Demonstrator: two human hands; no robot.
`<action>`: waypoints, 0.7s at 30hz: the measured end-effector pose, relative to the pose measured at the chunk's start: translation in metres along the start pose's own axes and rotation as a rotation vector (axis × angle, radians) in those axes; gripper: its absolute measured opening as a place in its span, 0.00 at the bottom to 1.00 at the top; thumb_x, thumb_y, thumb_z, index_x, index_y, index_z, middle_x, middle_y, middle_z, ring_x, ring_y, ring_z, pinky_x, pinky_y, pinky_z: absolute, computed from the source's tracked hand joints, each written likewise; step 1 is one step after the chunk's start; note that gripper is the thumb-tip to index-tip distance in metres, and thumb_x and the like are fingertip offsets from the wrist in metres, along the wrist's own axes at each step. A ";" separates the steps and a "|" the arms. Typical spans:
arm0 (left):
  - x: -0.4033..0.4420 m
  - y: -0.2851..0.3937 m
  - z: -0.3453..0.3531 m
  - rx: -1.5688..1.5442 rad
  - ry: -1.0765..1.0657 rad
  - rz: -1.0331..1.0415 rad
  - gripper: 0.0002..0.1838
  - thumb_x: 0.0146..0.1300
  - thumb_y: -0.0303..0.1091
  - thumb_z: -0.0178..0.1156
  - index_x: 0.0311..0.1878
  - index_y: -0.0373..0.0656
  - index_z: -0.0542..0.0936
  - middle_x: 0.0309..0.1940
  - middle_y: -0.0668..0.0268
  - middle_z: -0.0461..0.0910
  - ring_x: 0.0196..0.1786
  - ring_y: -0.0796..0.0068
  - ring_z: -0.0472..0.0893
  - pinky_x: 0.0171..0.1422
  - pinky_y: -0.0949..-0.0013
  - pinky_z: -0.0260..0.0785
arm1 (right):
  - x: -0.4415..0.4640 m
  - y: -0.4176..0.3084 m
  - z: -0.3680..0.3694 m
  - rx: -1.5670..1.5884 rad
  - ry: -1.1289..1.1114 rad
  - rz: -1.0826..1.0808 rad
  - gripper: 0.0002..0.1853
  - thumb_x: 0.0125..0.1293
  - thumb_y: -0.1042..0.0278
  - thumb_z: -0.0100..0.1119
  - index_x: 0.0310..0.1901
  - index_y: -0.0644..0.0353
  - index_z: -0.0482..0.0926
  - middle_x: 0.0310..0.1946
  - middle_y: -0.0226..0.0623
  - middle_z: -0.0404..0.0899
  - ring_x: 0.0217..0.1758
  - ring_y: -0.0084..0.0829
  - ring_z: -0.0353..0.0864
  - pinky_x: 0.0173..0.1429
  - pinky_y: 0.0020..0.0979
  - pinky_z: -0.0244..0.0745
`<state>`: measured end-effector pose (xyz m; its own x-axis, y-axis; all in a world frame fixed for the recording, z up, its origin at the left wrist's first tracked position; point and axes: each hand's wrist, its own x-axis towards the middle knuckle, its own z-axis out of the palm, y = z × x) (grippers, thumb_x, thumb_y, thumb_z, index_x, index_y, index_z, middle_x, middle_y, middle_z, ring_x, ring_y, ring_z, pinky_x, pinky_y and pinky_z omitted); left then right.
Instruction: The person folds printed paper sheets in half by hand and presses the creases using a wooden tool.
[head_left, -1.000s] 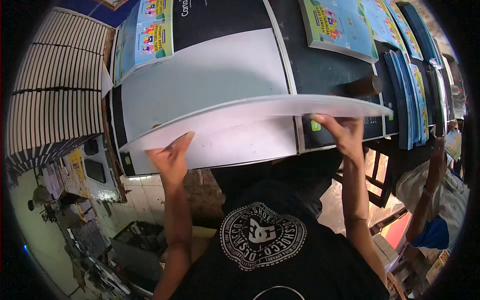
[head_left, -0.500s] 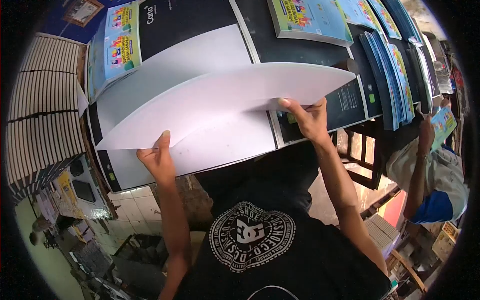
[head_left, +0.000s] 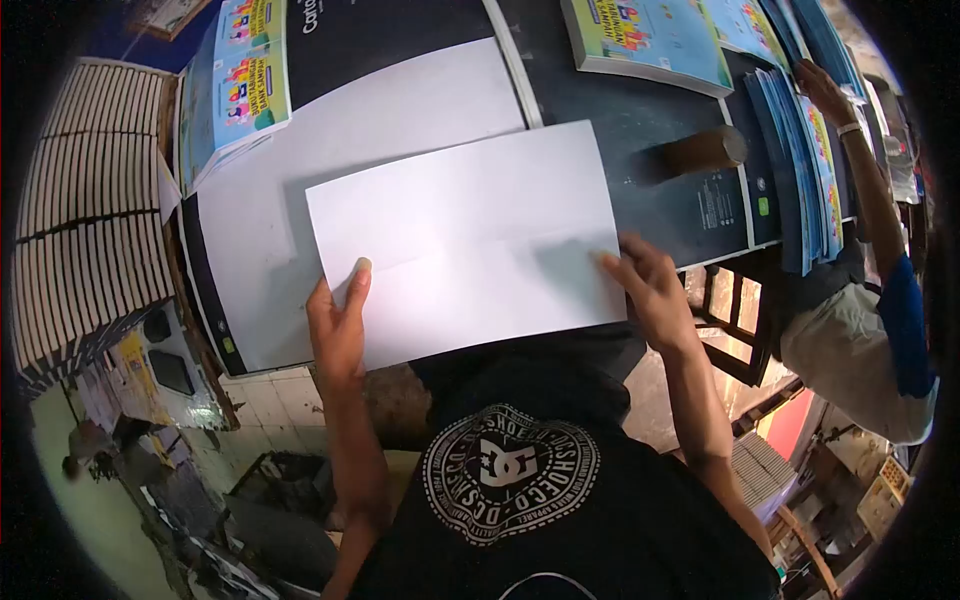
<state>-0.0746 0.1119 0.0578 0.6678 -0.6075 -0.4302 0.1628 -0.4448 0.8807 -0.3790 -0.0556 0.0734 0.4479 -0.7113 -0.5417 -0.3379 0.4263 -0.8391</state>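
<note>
A rectangular sheet of white paper point(head_left: 470, 240) is held out nearly flat over the near edge of the table. My left hand point(head_left: 340, 318) pinches its left edge, with the thumb on top and the fingers underneath. At the opposite edge my right hand point(head_left: 658, 292) grips the paper the same way. A faint line crosses the sheet; I cannot tell whether it is one layer or folded. Beneath it, a larger white sheet point(head_left: 250, 230) lies on the dark table covering point(head_left: 390, 45). A brown cylinder point(head_left: 705, 150) sits right of the paper.
Blue and green printed booklets point(head_left: 235, 90) are piled at the back left, with another stack point(head_left: 655, 45) at the back right. Blue-edged booklets point(head_left: 795, 180) stand farther right. Tall book stacks point(head_left: 95, 220) border the left side. A co-worker's arm point(head_left: 870, 190) reaches over the right end.
The paper was bowed and spread wide; now it is flatter and looks narrower. My hands have shifted right. The brown cylinder has come into fuller view. The co-worker's arm has reached farther over the table.
</note>
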 end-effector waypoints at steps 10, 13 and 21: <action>-0.021 0.003 0.006 0.290 0.081 0.096 0.20 0.71 0.35 0.64 0.58 0.31 0.76 0.47 0.57 0.83 0.51 0.73 0.80 0.59 0.67 0.72 | -0.062 0.048 -0.009 0.165 -0.012 0.157 0.20 0.76 0.66 0.58 0.61 0.72 0.75 0.50 0.45 0.86 0.48 0.30 0.87 0.47 0.28 0.85; -0.033 -0.004 -0.009 0.340 0.036 0.112 0.20 0.70 0.33 0.67 0.58 0.32 0.76 0.45 0.58 0.84 0.47 0.73 0.81 0.56 0.67 0.74 | -0.062 0.046 -0.007 0.130 0.000 0.142 0.21 0.74 0.68 0.62 0.62 0.72 0.75 0.48 0.46 0.86 0.49 0.30 0.87 0.49 0.29 0.84; -0.088 -0.005 -0.040 0.558 -0.073 -0.151 0.28 0.61 0.28 0.72 0.64 0.33 0.76 0.47 0.55 0.87 0.49 0.69 0.87 0.53 0.68 0.78 | -0.058 0.020 0.003 -0.409 0.045 -0.053 0.27 0.65 0.70 0.70 0.63 0.72 0.73 0.44 0.56 0.87 0.45 0.37 0.90 0.45 0.34 0.85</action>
<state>-0.1052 0.1947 0.0991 0.6119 -0.5455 -0.5727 -0.1682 -0.7972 0.5798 -0.4095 -0.0043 0.0876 0.4404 -0.7538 -0.4877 -0.6201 0.1375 -0.7723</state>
